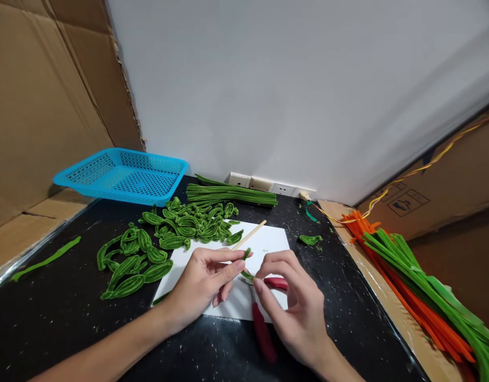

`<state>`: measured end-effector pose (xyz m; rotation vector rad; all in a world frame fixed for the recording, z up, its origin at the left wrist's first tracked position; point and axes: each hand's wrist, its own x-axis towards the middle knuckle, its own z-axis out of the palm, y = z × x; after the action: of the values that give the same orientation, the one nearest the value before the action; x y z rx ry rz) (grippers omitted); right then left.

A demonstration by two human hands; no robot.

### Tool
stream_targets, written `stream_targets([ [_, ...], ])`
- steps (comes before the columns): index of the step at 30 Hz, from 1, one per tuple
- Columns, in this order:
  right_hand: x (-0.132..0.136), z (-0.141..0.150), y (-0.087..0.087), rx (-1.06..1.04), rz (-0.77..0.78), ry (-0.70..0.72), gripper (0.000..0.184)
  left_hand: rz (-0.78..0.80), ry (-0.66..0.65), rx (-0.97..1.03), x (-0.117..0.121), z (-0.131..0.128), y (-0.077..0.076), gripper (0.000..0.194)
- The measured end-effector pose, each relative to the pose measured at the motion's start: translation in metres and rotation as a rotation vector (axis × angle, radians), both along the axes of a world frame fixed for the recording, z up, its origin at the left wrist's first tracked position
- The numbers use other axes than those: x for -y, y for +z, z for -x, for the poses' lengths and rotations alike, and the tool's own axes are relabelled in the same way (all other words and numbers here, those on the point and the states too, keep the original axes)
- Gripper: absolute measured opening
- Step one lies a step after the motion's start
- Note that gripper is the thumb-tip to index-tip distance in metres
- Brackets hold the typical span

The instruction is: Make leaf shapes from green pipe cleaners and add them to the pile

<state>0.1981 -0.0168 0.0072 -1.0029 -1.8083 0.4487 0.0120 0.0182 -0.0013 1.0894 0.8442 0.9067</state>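
Observation:
My left hand (202,286) pinches a short green pipe cleaner (247,253) between thumb and forefinger. Its lower end meets the thumb and fingertips of my right hand (298,297), which are also closed in a pinch. Most of the piece is hidden by the fingers. Beneath the hands lies a white sheet (184,262) with a thin wooden stick (250,233) across it. Red-handled pliers (263,331) rest partly under my right hand. Left of and behind the sheet are many leaf shapes (189,225) bent from green pipe cleaner; more leaves (127,284) lie nearer me.
A blue perforated basket (135,183) stands at the back left. Straight green pipe cleaners (232,195) lie along the wall by sockets (282,189). One leaf (310,240) sits right of the sheet. Orange (419,313) and light green bundles (423,281) lie on cardboard at the right.

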Motion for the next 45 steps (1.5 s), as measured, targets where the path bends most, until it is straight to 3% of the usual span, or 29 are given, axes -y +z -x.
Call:
stream_targets([
  [3, -0.006, -0.003, -0.003, -0.19, 0.218, 0.028, 0.006, -0.081, -0.037, -0.018, 0.0, 0.0, 0.001, 0.04],
  [6, -0.01, -0.003, -0.006, -0.284, 0.327, 0.078, 0.011, -0.08, -0.087, -0.024, 0.001, 0.001, 0.0, 0.04],
  [12, -0.007, 0.002, -0.012, -0.31, 0.371, 0.076, 0.012, -0.088, -0.042, -0.061, 0.006, -0.001, -0.002, 0.048],
  [16, -0.003, 0.003, -0.014, -0.266, 0.373, 0.076, 0.012, -0.202, -0.006, -0.102, 0.008, -0.002, -0.004, 0.031],
  [18, -0.003, 0.003, -0.013, -0.263, 0.346, 0.053, 0.014, -0.193, 0.009, -0.103, 0.008, -0.001, -0.005, 0.034],
  [22, -0.01, -0.004, -0.013, -0.328, 0.306, -0.15, 0.01, -0.096, 0.012, -0.07, 0.006, 0.001, -0.007, 0.064],
  [25, -0.018, -0.014, -0.014, -0.267, 0.18, -0.266, 0.017, -0.094, 0.016, -0.046, 0.005, 0.001, -0.007, 0.06],
  [28, -0.023, -0.025, -0.014, -0.099, 0.044, -0.233, 0.023, -0.098, 0.004, -0.024, 0.006, 0.0, -0.007, 0.052],
  [31, -0.024, -0.031, -0.015, 0.108, 0.003, -0.186, 0.026, -0.089, -0.028, -0.024, 0.008, -0.002, -0.007, 0.049],
  [35, -0.023, -0.028, -0.017, 0.348, -0.206, -0.046, 0.04, -0.083, -0.073, -0.031, 0.009, -0.002, -0.006, 0.053],
  [39, -0.021, -0.018, -0.012, 0.333, -0.283, 0.039, 0.045, -0.085, -0.127, -0.038, 0.01, 0.001, -0.005, 0.056],
  [42, -0.016, -0.013, -0.009, 0.265, -0.294, 0.101, 0.03, -0.044, -0.222, -0.019, 0.011, 0.002, -0.003, 0.06],
  [45, -0.014, -0.014, -0.01, 0.115, -0.18, 0.016, 0.019, 0.0, -0.282, 0.024, 0.012, 0.002, -0.001, 0.057],
])
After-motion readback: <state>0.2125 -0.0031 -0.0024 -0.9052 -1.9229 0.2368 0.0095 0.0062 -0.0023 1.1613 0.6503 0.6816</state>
